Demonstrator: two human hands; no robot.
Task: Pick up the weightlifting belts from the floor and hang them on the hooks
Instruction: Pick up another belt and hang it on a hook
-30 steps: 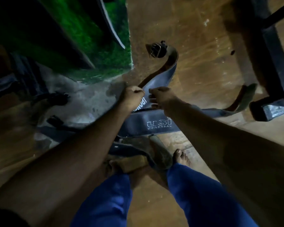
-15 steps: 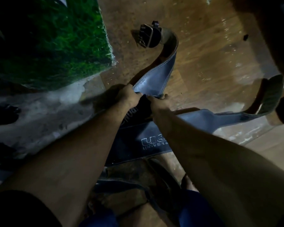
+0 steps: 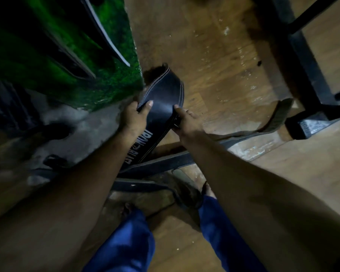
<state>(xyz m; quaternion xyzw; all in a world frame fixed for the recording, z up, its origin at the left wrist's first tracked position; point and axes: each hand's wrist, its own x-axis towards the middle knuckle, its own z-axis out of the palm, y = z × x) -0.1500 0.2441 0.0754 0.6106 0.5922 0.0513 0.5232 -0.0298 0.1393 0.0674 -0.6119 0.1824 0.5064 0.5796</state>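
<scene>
Belt of dark navy leather with pale stitched edges and white lettering [image 3: 161, 107], raised off the floor between both hands, wide part facing up, far end curling over near the green wall. Left hand [image 3: 133, 118] clamped on the belt's left edge, thumb on top and fingers curled under. Right hand [image 3: 186, 122] gripping the right edge, fingers wrapped around the layered strap there. Lettering partly hidden behind the left forearm.

Second dark belt [image 3: 165, 162] lying flat on the floor below the hands, crossing under the right forearm, its tapered brown end [image 3: 281, 112] curled up beside the foot of the black metal frame [image 3: 310, 99]. Further dark strap [image 3: 137, 186] on the floor nearer the feet, touching a worn brown leather piece [image 3: 185, 185].

Brown wooden plank floor [image 3: 214, 55], scuffed with pale marks. Green textured wall panel [image 3: 53, 55] at upper left, with a grey concrete patch [image 3: 77, 126] at its base. Blue trouser legs [image 3: 126, 244] and bare toes at the bottom edge.
</scene>
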